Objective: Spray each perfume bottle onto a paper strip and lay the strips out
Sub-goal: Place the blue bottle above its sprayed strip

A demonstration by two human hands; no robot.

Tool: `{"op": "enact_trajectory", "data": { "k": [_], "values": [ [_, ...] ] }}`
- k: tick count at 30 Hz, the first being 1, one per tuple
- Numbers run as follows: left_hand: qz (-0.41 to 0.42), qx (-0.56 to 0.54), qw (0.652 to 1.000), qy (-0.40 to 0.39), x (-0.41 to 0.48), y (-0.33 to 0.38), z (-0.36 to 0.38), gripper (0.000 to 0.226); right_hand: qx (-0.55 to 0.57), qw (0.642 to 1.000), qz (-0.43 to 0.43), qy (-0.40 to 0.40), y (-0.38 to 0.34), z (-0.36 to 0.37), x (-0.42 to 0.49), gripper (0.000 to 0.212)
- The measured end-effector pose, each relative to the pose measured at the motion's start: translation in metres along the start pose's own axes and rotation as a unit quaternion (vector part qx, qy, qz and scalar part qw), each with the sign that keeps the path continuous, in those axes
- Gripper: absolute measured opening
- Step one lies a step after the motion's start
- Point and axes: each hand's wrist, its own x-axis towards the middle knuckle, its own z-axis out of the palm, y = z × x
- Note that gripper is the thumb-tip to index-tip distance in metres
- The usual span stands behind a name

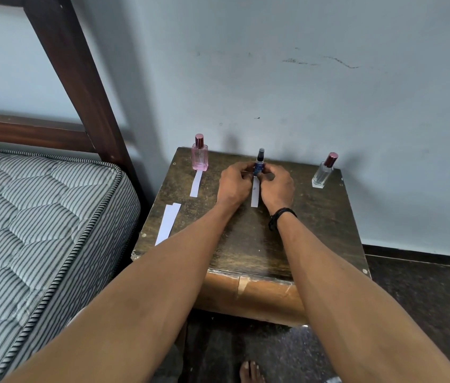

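Three perfume bottles stand along the back of a dark wooden table (245, 244). A pink bottle (200, 157) is at the left with a white paper strip (196, 183) lying in front of it. A small blue bottle (259, 163) with a black sprayer stands in the middle. My left hand (233, 186) and my right hand (277, 187) both close around its base. A second paper strip (255, 193) lies on the table between my hands, just in front of the blue bottle. A clear bottle (324, 171) with a dark red cap stands at the right.
Spare paper strips (168, 223) lie near the table's left edge. A striped mattress (38, 230) and dark wooden bed frame (80, 78) are at the left. A grey-blue wall is behind the table. A bare foot (250, 371) is on the dark floor.
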Motion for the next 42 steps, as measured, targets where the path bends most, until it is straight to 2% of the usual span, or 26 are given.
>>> {"op": "enact_trajectory", "data": {
  "k": [19, 29, 37, 42],
  "values": [
    [-0.002, 0.004, 1.0, 0.009, 0.004, -0.005, 0.004, 0.038, -0.003, 1.0, -0.003, 0.002, 0.005, 0.002, 0.002, 0.03],
    [-0.008, 0.007, 1.0, 0.028, 0.004, -0.005, 0.003, 0.033, 0.003, 0.999, 0.01, 0.032, 0.008, 0.001, 0.001, 0.042],
    [-0.008, -0.021, 0.999, 0.048, -0.008, -0.002, -0.006, 0.03, 0.086, 0.992, 0.056, 0.071, 0.011, -0.01, -0.01, 0.034],
    [-0.033, -0.045, 0.997, 0.045, -0.027, -0.005, -0.018, 0.034, 0.13, 0.987, 0.071, 0.056, 0.012, -0.026, -0.036, 0.035]
  ]
}}
